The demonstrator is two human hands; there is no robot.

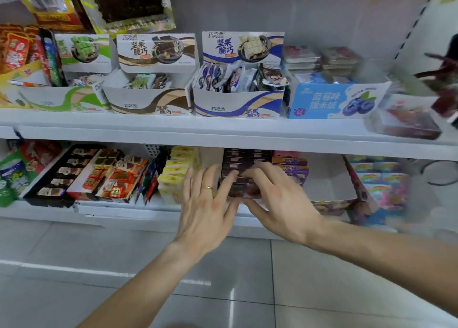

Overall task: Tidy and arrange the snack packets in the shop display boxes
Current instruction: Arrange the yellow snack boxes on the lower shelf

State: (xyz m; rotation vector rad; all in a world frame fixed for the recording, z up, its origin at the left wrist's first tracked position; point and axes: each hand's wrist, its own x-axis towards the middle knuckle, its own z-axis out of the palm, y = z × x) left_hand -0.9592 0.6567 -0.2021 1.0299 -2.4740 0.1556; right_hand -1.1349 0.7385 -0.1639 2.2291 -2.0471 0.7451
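Dark packets [244,165] stacked on lower shelf [153,218]; right hand [277,198] gripping them; left hand [208,203] spread.

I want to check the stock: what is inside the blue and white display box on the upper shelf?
The blue and white display box holds upright packets, packed unevenly. Its front wall hides their lower parts, so no count is possible.

Left grip [207,205]: I see a bare hand, no glove, with long, slim fingers.
Ring [208,187]: I see a plain gold band on one left finger.
Right grip [277,198]: I see it bare too, no ring or glove that I can make out; fingertips blurred.
Forearms: I see both bare to the frame edge, no sleeve, watch or strap.
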